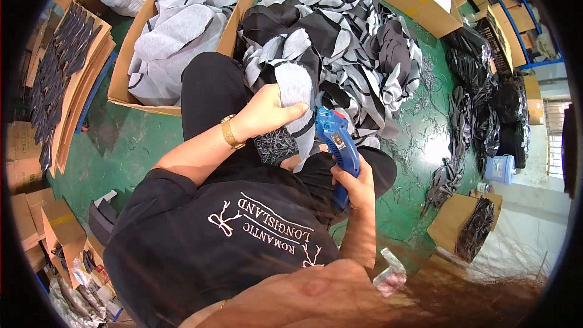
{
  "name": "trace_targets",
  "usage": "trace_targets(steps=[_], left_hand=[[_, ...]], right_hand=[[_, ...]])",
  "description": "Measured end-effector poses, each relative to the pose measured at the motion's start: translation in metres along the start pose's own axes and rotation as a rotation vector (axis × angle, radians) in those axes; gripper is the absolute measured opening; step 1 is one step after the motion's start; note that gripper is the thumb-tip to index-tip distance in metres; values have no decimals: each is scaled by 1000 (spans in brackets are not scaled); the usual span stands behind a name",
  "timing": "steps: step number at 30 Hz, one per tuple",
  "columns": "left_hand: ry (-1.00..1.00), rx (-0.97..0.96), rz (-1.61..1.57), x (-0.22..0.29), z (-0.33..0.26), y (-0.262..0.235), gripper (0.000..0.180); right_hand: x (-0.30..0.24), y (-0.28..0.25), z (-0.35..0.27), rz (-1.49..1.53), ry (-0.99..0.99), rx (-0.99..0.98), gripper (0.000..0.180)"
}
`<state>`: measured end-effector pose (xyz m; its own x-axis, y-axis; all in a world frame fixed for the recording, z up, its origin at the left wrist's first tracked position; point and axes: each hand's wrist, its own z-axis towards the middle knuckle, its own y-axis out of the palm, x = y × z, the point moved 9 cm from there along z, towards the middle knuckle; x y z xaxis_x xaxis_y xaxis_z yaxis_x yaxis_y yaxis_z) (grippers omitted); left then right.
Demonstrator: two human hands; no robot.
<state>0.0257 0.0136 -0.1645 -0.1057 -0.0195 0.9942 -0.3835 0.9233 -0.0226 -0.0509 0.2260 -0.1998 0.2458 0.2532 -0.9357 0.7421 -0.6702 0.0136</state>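
Left hand (267, 112) grips a grey fabric piece (296, 94), right hand (352, 185) is closed around a blue tagging gun (336, 143) touching it, fabric pile (358, 42) on the floor beyond.

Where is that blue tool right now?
In the head view, the blue tool sits mid-frame in the right hand, beside the grey fabric piece the left hand holds.

cardboard box (124, 61), blue bucket (500, 169), green floor (121, 152)

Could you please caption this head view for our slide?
Seated worker's left hand holds a grey fabric piece while the right hand applies a blue handheld trimmer.
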Motion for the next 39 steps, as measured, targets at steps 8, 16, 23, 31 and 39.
trace_targets(steps=[8,16,23,31,39], left_hand=[[108,-95,9,-21,1,12,24],[27,-222,-228,-30,-5,40,43],[-150,-111,-666,-33,16,35,29],[-153,-120,-742,-39,27,15,21],[-114,-175,-757,-30,26,17,35]], right_hand=[[-12,9,18,99,-27,-25,32],[-47,18,56,-7,-244,137,34],[-37,33,62,-48,-258,36,33],[19,2,26,386,28,-184,44],[41,26,5,451,179,-287,38]])
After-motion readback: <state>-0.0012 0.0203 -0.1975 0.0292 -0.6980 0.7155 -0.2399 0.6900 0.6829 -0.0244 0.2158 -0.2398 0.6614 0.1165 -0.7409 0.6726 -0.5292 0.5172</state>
